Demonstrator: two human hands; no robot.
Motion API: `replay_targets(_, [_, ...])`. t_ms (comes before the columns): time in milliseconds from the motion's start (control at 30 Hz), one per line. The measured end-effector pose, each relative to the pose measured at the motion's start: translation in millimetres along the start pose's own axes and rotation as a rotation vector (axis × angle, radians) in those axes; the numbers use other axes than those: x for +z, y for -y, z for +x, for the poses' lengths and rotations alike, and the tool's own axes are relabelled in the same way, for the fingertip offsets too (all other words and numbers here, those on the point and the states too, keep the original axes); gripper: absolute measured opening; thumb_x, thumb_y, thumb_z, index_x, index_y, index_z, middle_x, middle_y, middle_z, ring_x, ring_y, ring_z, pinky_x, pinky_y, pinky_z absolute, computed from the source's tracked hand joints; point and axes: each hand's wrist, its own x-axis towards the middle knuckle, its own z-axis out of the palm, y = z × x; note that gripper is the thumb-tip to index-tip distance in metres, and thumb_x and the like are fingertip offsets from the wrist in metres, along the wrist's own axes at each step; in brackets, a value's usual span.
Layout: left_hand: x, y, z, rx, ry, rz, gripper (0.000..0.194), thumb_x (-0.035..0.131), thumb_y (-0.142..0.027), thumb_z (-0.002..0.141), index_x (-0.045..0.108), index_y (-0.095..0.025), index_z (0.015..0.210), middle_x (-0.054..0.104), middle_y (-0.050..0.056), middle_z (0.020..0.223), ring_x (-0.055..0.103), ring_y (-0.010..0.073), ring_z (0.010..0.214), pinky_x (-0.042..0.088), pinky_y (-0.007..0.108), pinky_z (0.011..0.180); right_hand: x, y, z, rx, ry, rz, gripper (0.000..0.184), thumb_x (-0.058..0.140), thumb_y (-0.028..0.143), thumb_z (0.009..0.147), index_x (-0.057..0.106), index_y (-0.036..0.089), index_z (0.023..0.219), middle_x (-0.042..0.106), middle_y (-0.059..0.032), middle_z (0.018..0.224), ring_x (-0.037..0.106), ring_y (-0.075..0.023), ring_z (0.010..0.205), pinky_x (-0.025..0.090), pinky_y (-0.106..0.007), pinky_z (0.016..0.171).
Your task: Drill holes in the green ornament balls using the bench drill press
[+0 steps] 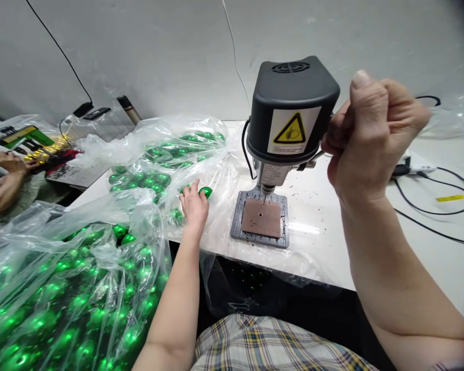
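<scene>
My left hand (194, 205) reaches into a clear plastic bag (166, 149) on the white table and closes its fingers on a shiny green ball (206, 191). My right hand (365, 139) is a raised fist wrapped round the feed lever (317, 154) of a small black bench drill (292, 111). The drill bit hangs just above a brown plate (262, 217) with a small hole, set on the drill's grey base (236, 222).
A second, larger bag of green balls (62, 288) sits at the lower left. Another person's hands (5, 178) work at the far left beside gold and red items. Black cables (429, 206) and a yellow strip (454, 197) lie on the table at right.
</scene>
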Motion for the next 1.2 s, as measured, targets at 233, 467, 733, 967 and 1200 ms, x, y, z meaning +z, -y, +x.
replay_targets(233, [6.0, 13, 35, -0.094, 0.153, -0.292, 0.05, 0.074, -0.033, 0.07, 0.066, -0.016, 0.116, 0.069, 0.007, 0.093, 0.066, 0.0211, 0.086, 0.055, 0.034, 0.082, -2, -2, -1, 0.006, 0.013, 0.023, 0.045, 0.063, 0.026, 0.091, 0.039, 0.018, 0.054, 0.039, 0.0067, 0.044, 0.031, -0.0023, 0.033, 0.02, -0.021, 0.032])
replay_targets(467, [-19.9, -36, -12, -0.33, 0.487, -0.906, 0.05, 0.065, -0.057, 0.083, 0.059, -0.022, 0.119, 0.069, 0.009, 0.107, 0.069, 0.0185, 0.081, 0.059, 0.034, 0.073, -1, -2, -1, -0.013, 0.022, 0.033, 0.047, 0.068, 0.036, 0.087, 0.039, 0.018, 0.055, 0.04, 0.0061, 0.046, 0.031, -0.0026, 0.037, 0.022, -0.021, 0.033])
replay_targets(733, [26.9, -40, -55, -0.417, 0.449, -0.85, 0.06, 0.086, -0.047, 0.065, 0.056, -0.018, 0.109, 0.071, 0.008, 0.099, 0.069, 0.0186, 0.082, 0.055, 0.036, 0.081, -2, -1, -1, 0.029, 0.061, -0.038, 0.053, 0.065, 0.045, 0.089, 0.031, 0.021, 0.057, 0.033, 0.0061, 0.049, 0.028, -0.0039, 0.04, 0.022, -0.023, 0.036])
replay_targets(967, [55.2, -34, -67, -0.103, 0.403, -0.527, 0.052, 0.084, -0.037, 0.069, 0.059, -0.018, 0.11, 0.069, 0.01, 0.109, 0.064, 0.0234, 0.108, 0.05, 0.04, 0.096, -4, -3, -1, 0.016, 0.078, -0.143, 0.055, 0.059, 0.058, 0.088, 0.03, 0.021, 0.06, 0.034, 0.0049, 0.051, 0.028, -0.0051, 0.043, 0.026, -0.025, 0.039])
replay_targets(1200, [76.0, -27, -72, 0.05, 0.45, -0.503, 0.05, 0.084, -0.031, 0.069, 0.06, -0.02, 0.111, 0.065, 0.011, 0.121, 0.058, 0.0295, 0.125, 0.045, 0.046, 0.107, -1, 1, -1, -0.004, 0.056, -0.034, 0.053, 0.068, 0.051, 0.085, 0.034, 0.021, 0.056, 0.034, 0.0057, 0.049, 0.027, -0.0054, 0.041, 0.024, -0.026, 0.038])
